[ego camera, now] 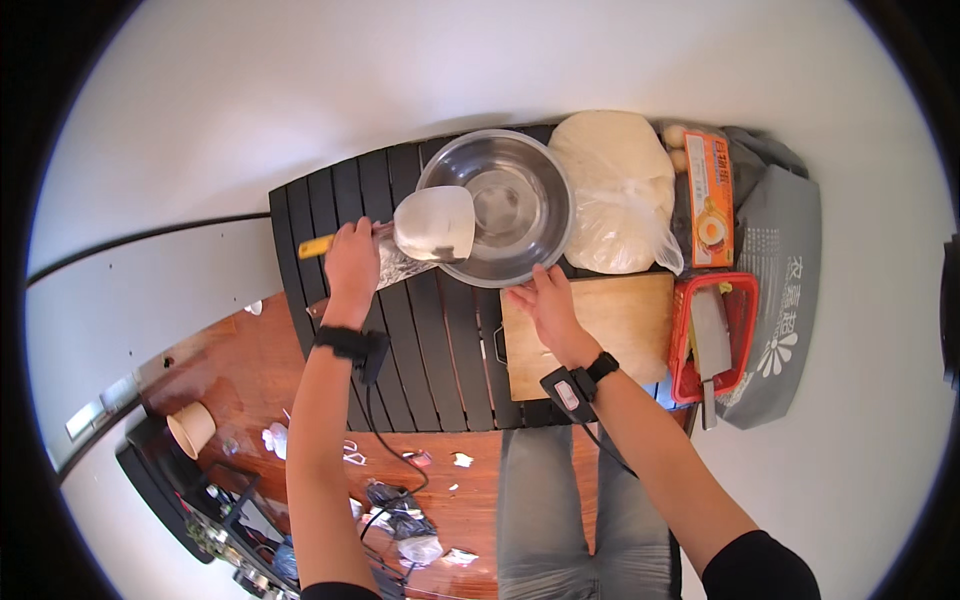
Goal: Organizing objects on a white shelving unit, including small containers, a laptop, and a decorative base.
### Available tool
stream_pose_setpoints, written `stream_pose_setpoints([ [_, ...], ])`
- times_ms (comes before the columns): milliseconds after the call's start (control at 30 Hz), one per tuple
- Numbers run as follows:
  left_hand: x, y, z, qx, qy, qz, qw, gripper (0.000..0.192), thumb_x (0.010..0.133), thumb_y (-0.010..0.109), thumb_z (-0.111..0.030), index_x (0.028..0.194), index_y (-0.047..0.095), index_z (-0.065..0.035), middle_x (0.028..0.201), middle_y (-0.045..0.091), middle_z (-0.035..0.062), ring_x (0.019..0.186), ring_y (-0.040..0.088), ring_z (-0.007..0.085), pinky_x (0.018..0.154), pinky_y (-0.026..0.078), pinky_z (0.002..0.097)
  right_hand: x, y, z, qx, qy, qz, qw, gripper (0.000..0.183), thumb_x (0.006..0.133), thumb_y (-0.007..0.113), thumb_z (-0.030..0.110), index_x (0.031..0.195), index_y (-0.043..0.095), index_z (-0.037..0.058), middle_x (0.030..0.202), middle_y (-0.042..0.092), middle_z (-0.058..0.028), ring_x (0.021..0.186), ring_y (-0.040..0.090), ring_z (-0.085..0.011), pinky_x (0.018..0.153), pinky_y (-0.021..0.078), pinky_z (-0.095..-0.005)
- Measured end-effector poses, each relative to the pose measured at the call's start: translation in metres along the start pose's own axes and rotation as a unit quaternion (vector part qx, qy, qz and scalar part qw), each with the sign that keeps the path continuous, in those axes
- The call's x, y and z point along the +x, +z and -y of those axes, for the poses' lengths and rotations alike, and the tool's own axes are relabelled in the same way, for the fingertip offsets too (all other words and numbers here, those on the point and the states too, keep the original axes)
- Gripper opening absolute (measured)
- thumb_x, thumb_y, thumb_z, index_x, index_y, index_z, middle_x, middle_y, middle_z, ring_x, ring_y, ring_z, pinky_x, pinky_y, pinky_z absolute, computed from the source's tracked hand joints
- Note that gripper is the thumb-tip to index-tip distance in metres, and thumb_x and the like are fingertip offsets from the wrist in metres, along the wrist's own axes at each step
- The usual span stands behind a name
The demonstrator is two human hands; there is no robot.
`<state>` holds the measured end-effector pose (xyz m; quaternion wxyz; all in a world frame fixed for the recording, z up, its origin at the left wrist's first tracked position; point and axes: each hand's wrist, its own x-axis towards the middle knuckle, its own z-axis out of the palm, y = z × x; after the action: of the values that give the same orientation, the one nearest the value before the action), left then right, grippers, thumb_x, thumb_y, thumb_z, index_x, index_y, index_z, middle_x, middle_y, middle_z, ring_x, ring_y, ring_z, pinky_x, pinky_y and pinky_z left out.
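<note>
My left hand (pixel 352 259) grips a yellow-ended handle (pixel 316 246). The broad, pale head of this scoop or spatula (pixel 435 223) hangs over the left rim of a stainless steel bowl (pixel 517 259). Beneath that hand lies a shiny metal blade (pixel 401 262), its far end hidden, and a riveted brown handle (pixel 318 307) shows beside my wrist. With the fingers of my right hand (pixel 551 307) I hold the bowl's near rim. Only a greyish patch shows on the bowl's bottom. A wooden cutting board (pixel 592 352) lies under my right hand.
A tied plastic bag of white powder (pixel 615 187) touches the bowl's right side. Further right are an egg pack (pixel 709 199), a red basket (pixel 752 300) holding a cleaver (pixel 709 334), and a grey bag (pixel 780 300). The black slatted table (pixel 427 360) meets the wall behind.
</note>
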<state>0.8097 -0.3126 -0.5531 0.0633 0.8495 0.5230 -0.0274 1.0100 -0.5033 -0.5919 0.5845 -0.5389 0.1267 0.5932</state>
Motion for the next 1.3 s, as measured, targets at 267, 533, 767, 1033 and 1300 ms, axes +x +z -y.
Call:
stream_pose_setpoints([
  [267, -0.062, -0.048, -0.036, -0.030, 0.024, 0.043, 0.998, 0.019, 0.088, 0.047, -0.020, 0.080, 0.052, -0.0040, 0.073, 0.058, 0.0145, 0.072, 0.058, 0.0351, 0.066, 0.045, 0.0445, 0.012, 0.025, 0.014, -0.060, -0.061, -0.083, 0.993, 0.015, 0.095, 0.039, 0.016, 0.091, 0.039, 0.0008, 0.086, 0.050, -0.0114, 0.072, 0.063, -0.0226, 0.062, 0.0563, -0.0323],
  [533, -0.117, -0.035, -0.081, -0.210, -0.134, 0.112, 0.962, 0.030, 0.087, 0.050, -0.026, 0.070, 0.046, -0.0015, 0.062, 0.054, 0.0190, 0.063, 0.056, 0.0396, 0.057, 0.042, 0.0451, 0.017, 0.023, 0.021, -0.016, -0.061, -0.087, 0.994, 0.018, 0.094, 0.042, 0.019, 0.096, 0.041, 0.0007, 0.091, 0.051, -0.0124, 0.078, 0.062, -0.0233, 0.064, 0.0558, -0.0346],
  [767, -0.140, -0.045, -0.153, -0.406, -0.172, 0.098, 0.892, 0.028, 0.084, 0.057, -0.021, 0.072, 0.044, 0.0002, 0.057, 0.046, 0.0118, 0.050, 0.045, 0.0227, 0.051, 0.039, 0.0338, -0.055, -0.034, 0.031, -0.020, -0.036, -0.066, 0.997, 0.032, 0.094, 0.044, 0.035, 0.102, 0.046, 0.0042, 0.099, 0.055, -0.0111, 0.094, 0.059, -0.0232, 0.076, 0.0477, -0.0351],
  [1033, -0.181, -0.011, -0.267, -0.511, -0.101, 0.158, 0.839, 0.013, 0.088, 0.047, -0.010, 0.092, 0.047, 0.0028, 0.074, 0.055, 0.0203, 0.068, 0.056, 0.0338, 0.060, 0.042, 0.0402, -0.127, -0.094, 0.044, -0.164, -0.109, 0.048, 0.979, 0.026, 0.092, 0.050, 0.023, 0.103, 0.053, 0.0005, 0.095, 0.059, -0.0079, 0.088, 0.057, -0.0133, 0.074, 0.0469, -0.0270],
  [1300, -0.160, -0.006, -0.289, -0.541, -0.072, 0.160, 0.822, 0.012, 0.089, 0.043, -0.007, 0.095, 0.046, 0.0035, 0.084, 0.056, 0.0260, 0.081, 0.055, 0.0429, 0.066, 0.043, 0.0440, -0.101, -0.083, 0.087, -0.273, -0.180, -0.015, 0.945, 0.020, 0.085, 0.061, 0.016, 0.093, 0.058, -0.0025, 0.076, 0.059, -0.0045, 0.069, 0.056, -0.0093, 0.063, 0.0458, -0.0232],
])
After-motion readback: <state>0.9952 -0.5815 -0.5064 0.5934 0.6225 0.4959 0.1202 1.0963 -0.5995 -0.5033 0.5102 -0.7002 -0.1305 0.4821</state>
